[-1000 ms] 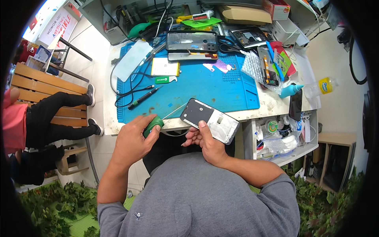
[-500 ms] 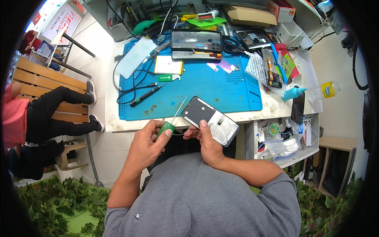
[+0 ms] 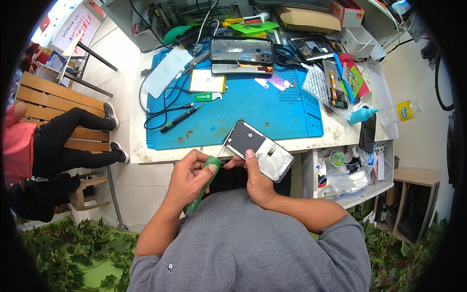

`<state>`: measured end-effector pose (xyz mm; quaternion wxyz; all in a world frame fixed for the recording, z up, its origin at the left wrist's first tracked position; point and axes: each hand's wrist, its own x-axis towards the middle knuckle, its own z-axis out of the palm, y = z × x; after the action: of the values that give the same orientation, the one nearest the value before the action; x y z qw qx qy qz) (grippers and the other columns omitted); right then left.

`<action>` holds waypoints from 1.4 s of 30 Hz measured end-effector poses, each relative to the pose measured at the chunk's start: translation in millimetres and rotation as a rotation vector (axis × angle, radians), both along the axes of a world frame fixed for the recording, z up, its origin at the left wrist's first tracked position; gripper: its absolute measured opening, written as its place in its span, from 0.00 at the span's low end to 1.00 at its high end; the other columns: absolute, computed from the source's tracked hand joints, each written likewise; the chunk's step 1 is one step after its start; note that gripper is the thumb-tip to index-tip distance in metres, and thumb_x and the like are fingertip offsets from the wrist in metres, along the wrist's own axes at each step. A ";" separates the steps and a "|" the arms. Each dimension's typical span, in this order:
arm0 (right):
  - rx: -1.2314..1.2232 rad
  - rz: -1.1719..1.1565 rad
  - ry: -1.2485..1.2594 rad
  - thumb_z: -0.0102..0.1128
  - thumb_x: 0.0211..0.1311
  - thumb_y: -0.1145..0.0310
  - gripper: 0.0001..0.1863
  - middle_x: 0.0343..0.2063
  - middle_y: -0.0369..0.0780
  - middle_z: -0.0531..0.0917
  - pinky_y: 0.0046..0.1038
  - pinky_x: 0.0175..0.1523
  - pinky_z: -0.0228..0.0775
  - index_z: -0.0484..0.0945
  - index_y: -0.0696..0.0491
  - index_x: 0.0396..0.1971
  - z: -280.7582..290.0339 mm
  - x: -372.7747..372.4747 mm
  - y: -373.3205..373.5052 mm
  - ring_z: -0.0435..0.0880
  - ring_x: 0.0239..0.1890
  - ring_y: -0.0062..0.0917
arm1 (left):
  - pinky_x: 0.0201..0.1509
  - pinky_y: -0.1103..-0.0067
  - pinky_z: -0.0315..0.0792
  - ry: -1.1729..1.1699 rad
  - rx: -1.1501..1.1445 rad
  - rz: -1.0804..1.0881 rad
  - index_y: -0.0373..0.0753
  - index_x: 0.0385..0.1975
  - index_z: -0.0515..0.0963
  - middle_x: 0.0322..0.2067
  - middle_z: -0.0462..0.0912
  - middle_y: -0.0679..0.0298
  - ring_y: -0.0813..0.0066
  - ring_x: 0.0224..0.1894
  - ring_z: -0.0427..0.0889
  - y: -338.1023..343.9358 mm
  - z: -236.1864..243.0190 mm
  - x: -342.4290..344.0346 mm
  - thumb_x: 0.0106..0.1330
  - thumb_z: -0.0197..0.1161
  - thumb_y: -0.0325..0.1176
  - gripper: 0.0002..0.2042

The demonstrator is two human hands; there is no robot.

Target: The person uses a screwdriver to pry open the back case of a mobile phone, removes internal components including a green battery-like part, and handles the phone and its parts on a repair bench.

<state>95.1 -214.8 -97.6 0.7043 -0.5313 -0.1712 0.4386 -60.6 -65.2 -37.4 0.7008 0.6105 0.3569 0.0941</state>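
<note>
A green-handled tool with a thin metal shaft is pinched by the fingers of the left hand. A rectangular black-and-silver phone frame is pinched by the right hand's fingers beside the shaft, at the white counter's near edge.

Green-handled tool in grip of left hand, thin shaft beside opened phone in grip of right hand, both at near edge of the surface, blue mat behind
</note>
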 end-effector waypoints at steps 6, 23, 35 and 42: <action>-0.005 0.006 -0.008 0.45 0.97 0.49 0.28 0.47 0.42 0.89 0.34 0.64 0.84 0.83 0.59 0.59 3.9 0.7 0.1 0.92 0.51 0.28 | 0.25 0.82 0.75 0.009 0.000 -0.008 0.28 0.50 0.80 0.31 0.87 0.63 0.86 0.26 0.80 1.3 -0.5 -0.5 0.82 0.72 0.32 0.12; -0.003 0.007 -0.005 0.46 0.97 0.50 0.27 0.47 0.42 0.89 0.34 0.64 0.84 0.83 0.59 0.60 1.5 0.4 -0.7 0.92 0.51 0.28 | 0.25 0.82 0.74 0.016 0.002 0.005 0.28 0.50 0.80 0.31 0.87 0.64 0.87 0.25 0.79 -0.7 -1.6 0.1 0.82 0.71 0.31 0.11; -0.011 -0.003 0.006 0.46 0.97 0.49 0.27 0.48 0.42 0.89 0.34 0.65 0.83 0.83 0.58 0.60 4.4 -0.2 -0.6 0.91 0.52 0.27 | 0.25 0.82 0.74 0.001 0.010 0.010 0.29 0.50 0.80 0.31 0.87 0.63 0.87 0.25 0.79 -2.1 -2.0 -0.4 0.82 0.70 0.31 0.11; -0.012 -0.003 -0.015 0.46 0.97 0.49 0.26 0.47 0.41 0.89 0.33 0.64 0.83 0.84 0.58 0.59 5.4 0.2 -0.3 0.91 0.51 0.27 | 0.25 0.81 0.74 0.004 0.014 0.011 0.29 0.50 0.80 0.30 0.87 0.64 0.86 0.25 0.80 -2.3 -0.2 0.3 0.82 0.70 0.31 0.11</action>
<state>95.3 -215.1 -92.2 0.7006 -0.5389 -0.1732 0.4344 -60.3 -67.4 -37.6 0.6953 0.6136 0.3610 0.0989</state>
